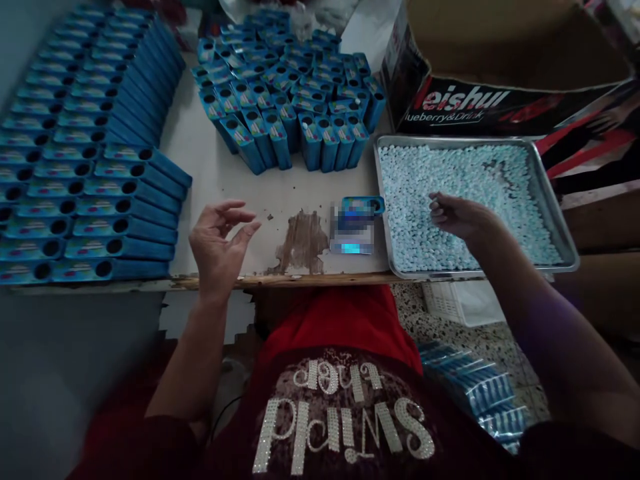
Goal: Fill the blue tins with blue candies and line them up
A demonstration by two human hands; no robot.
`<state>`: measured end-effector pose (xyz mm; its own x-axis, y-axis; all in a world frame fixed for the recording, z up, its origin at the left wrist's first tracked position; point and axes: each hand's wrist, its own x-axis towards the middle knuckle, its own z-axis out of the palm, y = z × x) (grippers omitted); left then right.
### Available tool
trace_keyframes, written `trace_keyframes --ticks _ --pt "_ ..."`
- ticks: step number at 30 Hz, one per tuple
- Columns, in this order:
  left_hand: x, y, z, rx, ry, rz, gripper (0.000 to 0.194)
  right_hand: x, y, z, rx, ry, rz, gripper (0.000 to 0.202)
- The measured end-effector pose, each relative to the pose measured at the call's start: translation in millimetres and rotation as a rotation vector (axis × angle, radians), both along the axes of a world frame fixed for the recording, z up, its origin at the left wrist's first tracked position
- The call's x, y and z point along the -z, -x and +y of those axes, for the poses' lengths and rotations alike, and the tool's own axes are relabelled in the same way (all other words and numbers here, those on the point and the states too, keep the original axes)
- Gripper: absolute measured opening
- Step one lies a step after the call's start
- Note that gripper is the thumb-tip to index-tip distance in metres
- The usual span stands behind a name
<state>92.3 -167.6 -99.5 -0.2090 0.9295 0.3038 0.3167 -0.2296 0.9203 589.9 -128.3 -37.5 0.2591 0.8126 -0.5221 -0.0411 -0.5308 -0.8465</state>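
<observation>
My left hand (223, 240) hovers over the table's front edge, thumb and fingers curved and apart, holding nothing. Over the metal tray (567, 250), my right hand (457, 215) has its fingers drawn together, with a whitish bit showing at the fingertips. Small pale blue-white pellets (415, 173) spread across the tray. Just left of the tray, a narrow blue box (363, 201) with a round hole in its top stands near the table edge. A pixelated patch hides most of its front.
Similar blue boxes stand in a loose cluster (300, 87) at the back and in tight rows (95, 167) on the left. A large open carton (465, 107) sits behind the tray. Under the table are a white crate (445, 307) and wrapped blue packs (475, 387).
</observation>
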Motion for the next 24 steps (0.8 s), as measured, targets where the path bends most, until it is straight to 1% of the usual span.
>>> trace_keyframes --ticks 2,3,5,7,10,12,14,17,19,21,22,24 --pt "2.5 -0.4 -0.4 0.009 0.000 -0.003 0.039 -6.9 11.2 0.2 0.080 0.088 0.088 0.026" --pt "3.1 -2.0 -0.6 0.017 0.000 -0.007 0.038 -12.1 17.4 1.4 0.101 0.105 0.116 0.028" --pt "2.7 -7.1 -0.7 0.035 -0.008 -0.018 0.039 -25.2 30.3 4.8 0.083 0.095 0.119 0.033" --pt "1.0 -13.8 -0.4 0.054 -0.016 -0.024 0.040 -40.3 43.1 7.9 0.003 0.057 0.077 0.032" --pt "-2.5 -24.6 0.2 0.083 -0.014 -0.022 0.039 -61.0 59.6 9.9 -0.154 -0.022 -0.010 0.022" --pt "-4.9 -31.7 0.2 0.101 -0.014 -0.032 0.038 -71.1 68.6 10.0 -0.225 -0.063 -0.046 0.019" --pt "-7.5 -38.3 0.2 0.115 -0.019 -0.043 0.039 -78.1 77.2 9.8 -0.264 -0.087 -0.065 0.019" --pt "-9.0 -46.7 1.3 0.149 -0.019 -0.047 0.039 -83.5 90.2 9.9 -0.307 -0.099 -0.085 0.019" --pt "-5.0 -52.4 3.3 0.184 -0.013 -0.055 0.037 -83.5 96.1 11.3 -0.344 -0.097 -0.078 0.016" --pt "5.2 -61.1 6.1 0.216 0.001 -0.052 0.041 -80.0 95.5 13.4 -0.375 -0.102 -0.045 0.011" --pt "12.3 -67.4 7.7 0.226 0.011 -0.044 0.047 -77.0 92.0 14.2 -0.383 -0.107 -0.025 0.008" --pt "27.4 -84.6 11.9 0.241 0.035 -0.008 0.066 -69.2 79.8 13.5 -0.352 -0.154 -0.023 0.004"
